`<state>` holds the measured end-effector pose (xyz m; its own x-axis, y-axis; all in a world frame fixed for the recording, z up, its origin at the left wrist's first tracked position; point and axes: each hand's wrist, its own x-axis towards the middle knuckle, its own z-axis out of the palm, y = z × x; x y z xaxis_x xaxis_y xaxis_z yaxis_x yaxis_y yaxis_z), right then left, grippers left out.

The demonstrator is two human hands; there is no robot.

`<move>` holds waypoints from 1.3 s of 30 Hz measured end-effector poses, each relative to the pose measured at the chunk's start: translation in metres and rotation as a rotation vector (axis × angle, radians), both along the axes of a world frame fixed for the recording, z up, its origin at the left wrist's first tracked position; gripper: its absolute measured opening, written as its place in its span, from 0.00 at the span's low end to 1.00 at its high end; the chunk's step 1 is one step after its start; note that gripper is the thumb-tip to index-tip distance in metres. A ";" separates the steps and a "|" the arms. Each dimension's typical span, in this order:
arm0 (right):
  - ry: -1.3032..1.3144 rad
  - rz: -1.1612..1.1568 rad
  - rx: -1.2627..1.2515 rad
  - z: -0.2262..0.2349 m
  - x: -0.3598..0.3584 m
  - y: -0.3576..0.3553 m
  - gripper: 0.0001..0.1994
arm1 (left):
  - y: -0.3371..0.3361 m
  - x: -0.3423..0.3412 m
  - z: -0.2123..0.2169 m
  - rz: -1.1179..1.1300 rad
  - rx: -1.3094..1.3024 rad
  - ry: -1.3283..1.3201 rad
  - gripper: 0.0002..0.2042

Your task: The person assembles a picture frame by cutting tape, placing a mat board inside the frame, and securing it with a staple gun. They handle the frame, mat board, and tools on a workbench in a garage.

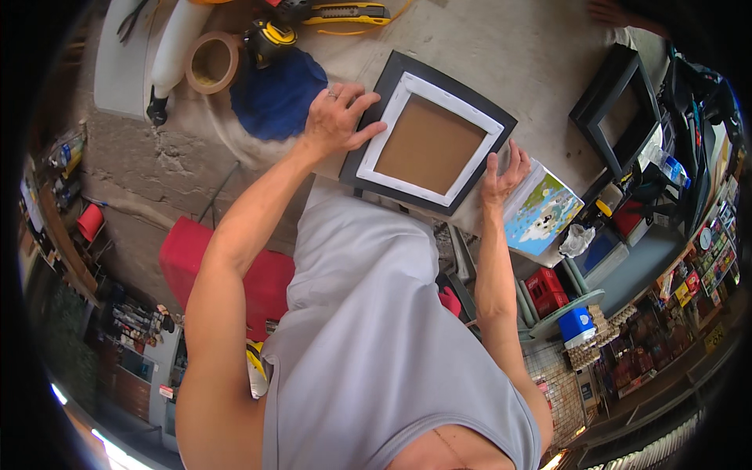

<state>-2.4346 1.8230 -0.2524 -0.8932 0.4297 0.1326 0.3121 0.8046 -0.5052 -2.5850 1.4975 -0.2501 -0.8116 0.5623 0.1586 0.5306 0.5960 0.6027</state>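
Biggest thing out here, the pale work table (486,47), stretching across the top of the view, and right at its near edge, straight in front of the person, sits the black frame (454,92)! It lies flat and turned at an angle, a white inner border (411,188) within it and a plain brown panel (431,145) filling the middle. Over on the right, well apart, a second black frame (595,94). Across to the left, a dark blue cloth (274,98), and just beside the right hand, a colourful painted picture (544,207) in green, blue and white.

Now the hands! The left hand (337,117) is in from the left: fingers parted and lightly bent, index on the frame's left side, thumb stretched well away from it, laid across the black edge to the white border. It's contact from above, no fist here. On the other flank, the right hand (501,180): thumb up against the frame's right edge, fingers loosely bent and apart near the corner; whether they press on it, I can't tell.

Down the sizes we go: a brown tape roll (190,64), a yellow-and-black tape measure (269,39) next to it, a slim yellow cutter (346,13) beyond, and smallest, a ring (333,94) on a left finger.
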 end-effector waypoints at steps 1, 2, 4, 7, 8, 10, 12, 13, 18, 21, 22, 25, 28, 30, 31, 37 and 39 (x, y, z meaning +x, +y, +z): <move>-0.012 0.012 -0.003 -0.006 0.004 0.004 0.27 | 0.000 -0.002 0.000 -0.021 -0.009 0.006 0.19; -0.023 0.025 -0.007 -0.011 0.008 0.007 0.28 | 0.001 -0.002 0.001 -0.042 -0.017 0.011 0.19; -0.029 0.013 0.010 -0.014 0.009 0.004 0.29 | 0.000 -0.004 -0.001 -0.080 -0.036 0.036 0.20; -0.023 0.003 -0.010 -0.014 0.005 0.002 0.28 | 0.001 -0.004 -0.007 -0.123 -0.053 0.079 0.21; -0.026 0.004 -0.007 -0.015 0.007 0.001 0.28 | 0.000 -0.003 -0.007 -0.133 -0.057 0.076 0.21; -0.027 0.012 -0.005 -0.017 0.010 0.001 0.29 | -0.001 -0.001 -0.008 -0.145 -0.069 0.076 0.21; -0.003 0.011 -0.022 -0.015 0.008 0.001 0.28 | 0.001 -0.002 -0.009 -0.148 -0.078 0.056 0.22; 0.008 0.008 -0.033 -0.015 0.008 0.000 0.28 | 0.001 -0.001 -0.008 -0.152 -0.086 0.051 0.22; -0.030 0.084 0.003 -0.016 0.011 0.002 0.21 | 0.001 -0.004 -0.013 -0.182 -0.062 0.058 0.22; -0.016 0.124 -0.001 -0.013 0.009 0.002 0.20 | 0.000 -0.002 -0.012 -0.189 -0.080 0.052 0.23; -0.029 0.128 0.002 -0.012 0.008 0.002 0.19 | 0.000 -0.002 -0.012 -0.195 -0.087 0.043 0.23; -0.034 0.140 0.012 -0.014 0.007 0.003 0.20 | 0.000 -0.003 -0.012 -0.189 -0.089 0.040 0.24; -0.047 0.137 0.024 -0.012 0.007 0.003 0.19 | -0.001 -0.003 -0.015 -0.194 -0.069 0.039 0.25; -0.050 0.132 0.030 -0.012 0.008 0.003 0.19 | -0.001 -0.003 -0.015 -0.204 -0.066 0.034 0.24; -0.049 0.128 0.031 -0.012 0.007 0.002 0.19 | -0.001 -0.003 -0.015 -0.213 -0.070 0.027 0.24; -0.036 0.129 0.044 -0.012 0.007 0.002 0.19 | -0.003 -0.003 -0.015 -0.241 -0.050 0.043 0.24; -0.031 0.131 0.047 -0.012 0.007 0.002 0.19 | -0.002 -0.003 -0.014 -0.242 -0.053 0.041 0.24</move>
<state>-2.4280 1.8250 -0.2639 -0.9453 0.3029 0.1211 0.2177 0.8621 -0.4575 -2.5879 1.4950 -0.2645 -0.6458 0.7478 0.1538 0.6853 0.4790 0.5486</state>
